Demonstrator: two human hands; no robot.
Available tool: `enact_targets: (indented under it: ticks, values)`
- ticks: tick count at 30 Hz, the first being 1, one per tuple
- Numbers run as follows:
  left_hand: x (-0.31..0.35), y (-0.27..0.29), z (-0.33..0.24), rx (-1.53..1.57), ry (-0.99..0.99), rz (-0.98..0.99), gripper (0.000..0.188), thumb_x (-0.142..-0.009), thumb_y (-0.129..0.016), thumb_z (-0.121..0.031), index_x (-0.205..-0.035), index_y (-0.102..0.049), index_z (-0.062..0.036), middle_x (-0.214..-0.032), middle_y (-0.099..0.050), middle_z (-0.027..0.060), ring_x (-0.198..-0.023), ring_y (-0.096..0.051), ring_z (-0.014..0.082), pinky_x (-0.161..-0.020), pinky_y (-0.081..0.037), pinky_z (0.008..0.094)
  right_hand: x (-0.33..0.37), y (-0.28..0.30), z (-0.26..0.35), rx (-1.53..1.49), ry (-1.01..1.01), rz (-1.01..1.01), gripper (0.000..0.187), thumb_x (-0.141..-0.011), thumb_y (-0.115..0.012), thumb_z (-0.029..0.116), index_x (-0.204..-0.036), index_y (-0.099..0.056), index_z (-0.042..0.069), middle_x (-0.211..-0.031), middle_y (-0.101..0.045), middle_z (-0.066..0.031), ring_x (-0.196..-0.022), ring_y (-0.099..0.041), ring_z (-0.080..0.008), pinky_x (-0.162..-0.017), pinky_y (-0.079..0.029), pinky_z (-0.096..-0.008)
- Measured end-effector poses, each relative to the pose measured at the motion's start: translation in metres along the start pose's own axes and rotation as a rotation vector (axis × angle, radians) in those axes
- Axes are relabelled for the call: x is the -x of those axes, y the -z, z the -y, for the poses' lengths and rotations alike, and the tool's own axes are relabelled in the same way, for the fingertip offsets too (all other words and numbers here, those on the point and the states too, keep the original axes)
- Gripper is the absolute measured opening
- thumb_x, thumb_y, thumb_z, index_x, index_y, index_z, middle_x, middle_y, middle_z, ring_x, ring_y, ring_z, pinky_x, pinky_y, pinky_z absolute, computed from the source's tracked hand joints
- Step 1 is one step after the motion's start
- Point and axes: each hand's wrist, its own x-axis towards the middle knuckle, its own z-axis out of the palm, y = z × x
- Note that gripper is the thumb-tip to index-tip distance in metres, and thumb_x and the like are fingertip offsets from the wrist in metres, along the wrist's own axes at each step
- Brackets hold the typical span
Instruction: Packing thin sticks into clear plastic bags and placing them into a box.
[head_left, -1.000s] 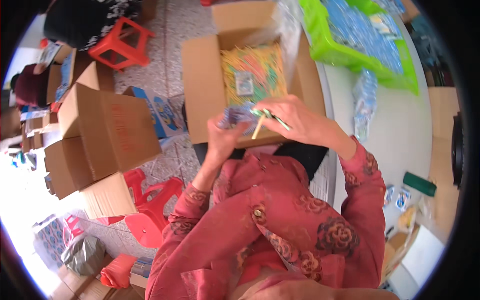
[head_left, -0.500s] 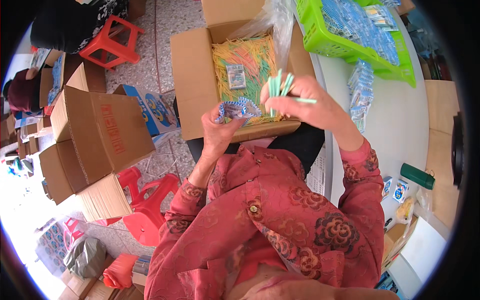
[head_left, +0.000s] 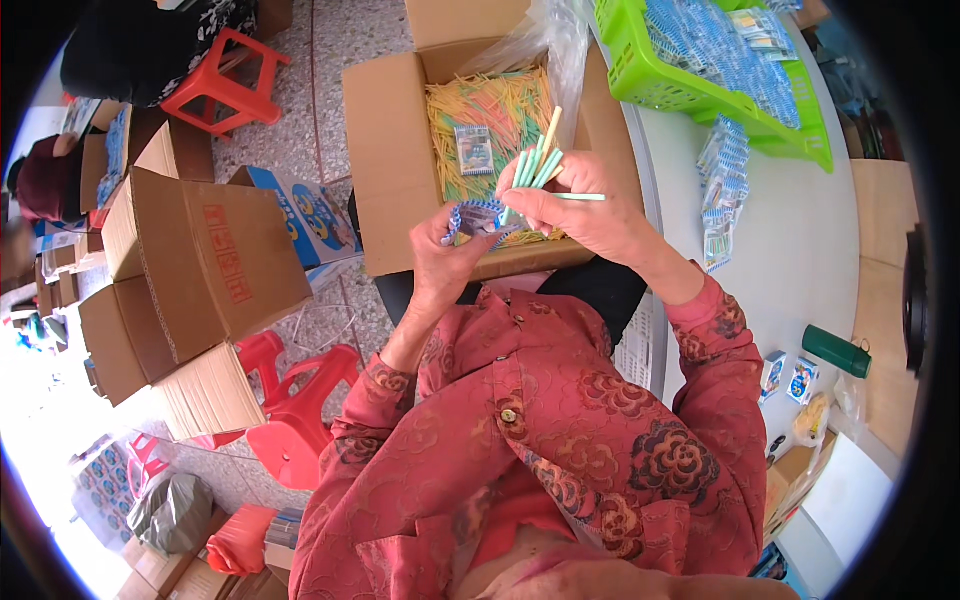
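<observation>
My left hand (head_left: 446, 252) is closed round a small blue-and-white packet (head_left: 474, 218), whose mouth gapes upward. Close beside it, my right hand (head_left: 590, 205) pinches a loose bunch of thin green and yellow sticks (head_left: 537, 170). Their lower ends reach the packet's mouth; whether any are inside I cannot tell. Below both hands, a cardboard box (head_left: 385, 170) across my lap holds a heap of yellow, green and pink sticks (head_left: 510, 110). A flat printed packet (head_left: 474, 150) lies on that heap.
On the white table (head_left: 800, 250) to my right stand a green basket (head_left: 720, 100) full of blue packets, a strip of packets (head_left: 722, 190) and a dark green cylinder (head_left: 836, 352). An open carton (head_left: 200, 270) and red stools (head_left: 290, 430) are at my left. Clear plastic (head_left: 560, 50) hangs over the box's far edge.
My right hand has moved left and brought the sticks up to the packet. The bunch now leans toward its mouth. My left hand has barely shifted.
</observation>
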Motion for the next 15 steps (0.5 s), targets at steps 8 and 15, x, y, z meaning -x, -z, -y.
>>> enact_targets:
  ticks: [8,15]
  values:
    - [0.0029,0.0004,-0.0001,-0.023,0.009,-0.006,0.015,-0.068,-0.068,-0.001,-0.081,-0.062,0.0012,-0.071,-0.062,0.0011,-0.066,-0.052,0.0049,-0.061,-0.043,0.0217,0.0022,0.0006,0.0010,0.108,0.031,-0.077,0.010,-0.084,-0.058,0.013,-0.088,-0.059,0.004,-0.068,-0.050,0.0030,-0.058,-0.046,-0.0024,-0.049,-0.037,-0.0178]
    - [0.0036,-0.0021,0.0001,0.113,0.010,-0.024,0.015,-0.069,-0.067,-0.001,-0.083,-0.063,0.0008,-0.072,-0.062,0.0013,-0.067,-0.052,0.0046,-0.062,-0.044,0.0216,0.0034,0.0023,0.0023,0.114,0.021,-0.065,0.009,-0.084,-0.058,0.012,-0.087,-0.059,0.004,-0.067,-0.050,0.0032,-0.057,-0.046,-0.0021,-0.048,-0.037,-0.0176]
